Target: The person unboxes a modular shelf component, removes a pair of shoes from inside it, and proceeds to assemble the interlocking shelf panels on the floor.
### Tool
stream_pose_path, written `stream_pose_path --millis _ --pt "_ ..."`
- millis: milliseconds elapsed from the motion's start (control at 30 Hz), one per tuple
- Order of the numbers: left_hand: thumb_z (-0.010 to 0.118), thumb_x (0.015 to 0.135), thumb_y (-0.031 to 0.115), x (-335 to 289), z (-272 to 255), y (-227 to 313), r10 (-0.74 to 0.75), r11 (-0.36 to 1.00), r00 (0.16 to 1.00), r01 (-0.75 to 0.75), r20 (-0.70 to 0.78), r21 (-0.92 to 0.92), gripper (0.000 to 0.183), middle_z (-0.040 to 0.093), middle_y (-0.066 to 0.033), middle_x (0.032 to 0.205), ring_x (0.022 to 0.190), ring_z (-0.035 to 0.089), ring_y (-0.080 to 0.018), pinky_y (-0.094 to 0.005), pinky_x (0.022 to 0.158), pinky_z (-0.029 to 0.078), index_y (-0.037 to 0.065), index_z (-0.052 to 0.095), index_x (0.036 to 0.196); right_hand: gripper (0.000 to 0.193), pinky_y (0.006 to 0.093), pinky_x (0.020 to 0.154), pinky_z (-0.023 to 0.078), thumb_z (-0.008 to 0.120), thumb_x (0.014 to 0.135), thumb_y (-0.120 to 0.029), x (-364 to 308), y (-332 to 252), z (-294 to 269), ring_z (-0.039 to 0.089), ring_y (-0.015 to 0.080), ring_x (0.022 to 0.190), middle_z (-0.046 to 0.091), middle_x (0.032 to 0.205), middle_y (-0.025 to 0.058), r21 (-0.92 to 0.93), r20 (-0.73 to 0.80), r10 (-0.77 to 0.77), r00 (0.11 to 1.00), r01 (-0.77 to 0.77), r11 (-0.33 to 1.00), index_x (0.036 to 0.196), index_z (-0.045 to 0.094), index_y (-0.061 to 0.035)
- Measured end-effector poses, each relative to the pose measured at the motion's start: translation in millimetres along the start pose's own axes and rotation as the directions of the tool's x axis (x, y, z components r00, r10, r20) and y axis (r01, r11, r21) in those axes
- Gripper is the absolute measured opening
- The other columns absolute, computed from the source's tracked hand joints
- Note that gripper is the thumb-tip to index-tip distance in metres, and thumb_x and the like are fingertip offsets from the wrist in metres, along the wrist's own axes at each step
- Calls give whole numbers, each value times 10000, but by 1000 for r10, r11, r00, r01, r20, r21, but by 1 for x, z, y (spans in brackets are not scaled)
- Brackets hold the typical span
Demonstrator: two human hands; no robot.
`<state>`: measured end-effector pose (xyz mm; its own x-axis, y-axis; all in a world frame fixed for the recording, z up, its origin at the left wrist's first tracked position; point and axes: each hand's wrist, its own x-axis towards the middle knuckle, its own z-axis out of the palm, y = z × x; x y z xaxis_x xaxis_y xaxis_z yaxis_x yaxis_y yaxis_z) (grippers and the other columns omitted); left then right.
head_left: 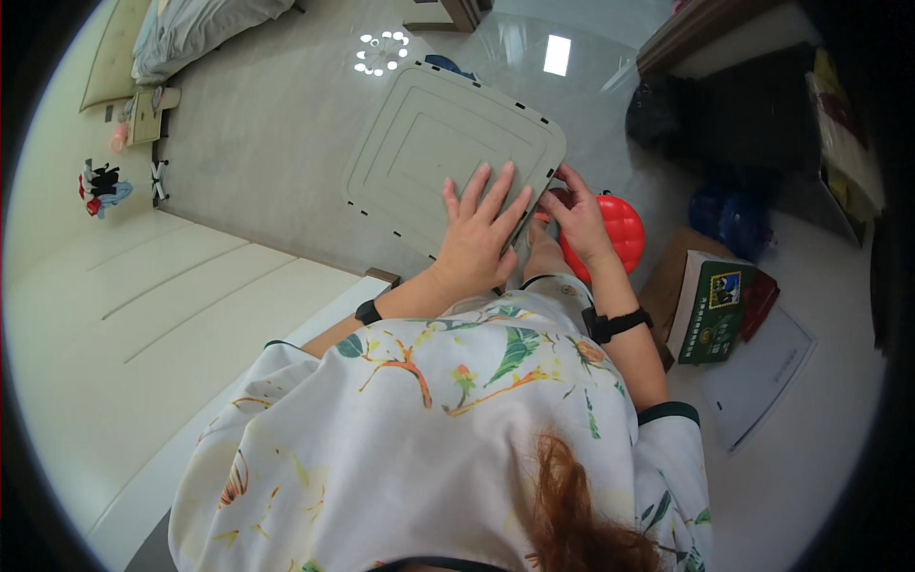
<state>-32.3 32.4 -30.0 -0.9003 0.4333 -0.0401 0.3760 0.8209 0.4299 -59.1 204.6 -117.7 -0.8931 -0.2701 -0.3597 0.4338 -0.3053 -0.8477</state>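
Note:
A grey-green plastic storage box lid (pixel 400 124), rounded at the corners and with dark slots along its rim, is tilted in front of me. My left hand (pixel 481 224) lies on its near part, palm down and fingers spread. At the lid's right edge, the fingers of my right hand (pixel 577 217) are bent and pinch the rim close to the corner. The lid hides whatever is beneath it. A red round tufted thing (pixel 620 234), like a stool seat, is just right of my right hand.
A large blue water bottle (pixel 729 219), a green and white carton (pixel 710 310) and a white flat panel (pixel 758 381) stand or lie at the right. Black bags (pixel 734 124) are behind them. A bed (pixel 205 38) is at the far left. Part of a blue thing (pixel 448 65) shows behind the lid.

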Motion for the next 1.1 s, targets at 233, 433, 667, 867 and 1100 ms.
stream_pose_path --millis 233,433,667,867,1100 --pt "580 582 130 5 4 -1 -43 999 999 43 -3 -25 731 230 -164 1410 1271 180 -406 -631 935 91 121 406 1292 541 256 799 466 646 790 -93 0 3 3 524 124 913 464 1088 59 -4 -39 -19 999 19 1000 1268 406 -7" --pt "586 573 123 5 2 1 -29 999 999 30 31 -34 755 199 -187 1410 1262 167 -435 -689 901 89 105 382 1300 545 241 773 464 665 780 -132 5 10 0 521 114 887 447 1082 53 -75 -19 -76 997 75 994 1251 425 3" --pt "594 594 128 7 -4 4 -12 1000 997 14 82 -15 768 163 -200 1415 1269 133 -451 -694 905 81 94 341 1319 548 240 773 464 664 784 -144 4 13 0 523 117 874 438 1091 50 -16 -24 -102 994 102 995 1255 423 0" --pt "595 593 112 7 -3 3 -2 1000 990 1 140 7 814 112 -222 1418 1266 109 -479 -702 897 100 71 279 1343 553 240 763 467 665 783 -140 5 13 0 516 110 854 444 1086 44 -100 -12 -122 992 120 988 1257 418 1" --pt "607 573 105 7 -7 8 -24 999 979 19 204 29 868 89 -228 1420 1271 87 -491 -695 918 97 74 238 1357 528 254 745 486 649 787 -86 4 18 4 525 116 837 458 1084 55 17 -73 -87 994 88 996 1251 413 -2"
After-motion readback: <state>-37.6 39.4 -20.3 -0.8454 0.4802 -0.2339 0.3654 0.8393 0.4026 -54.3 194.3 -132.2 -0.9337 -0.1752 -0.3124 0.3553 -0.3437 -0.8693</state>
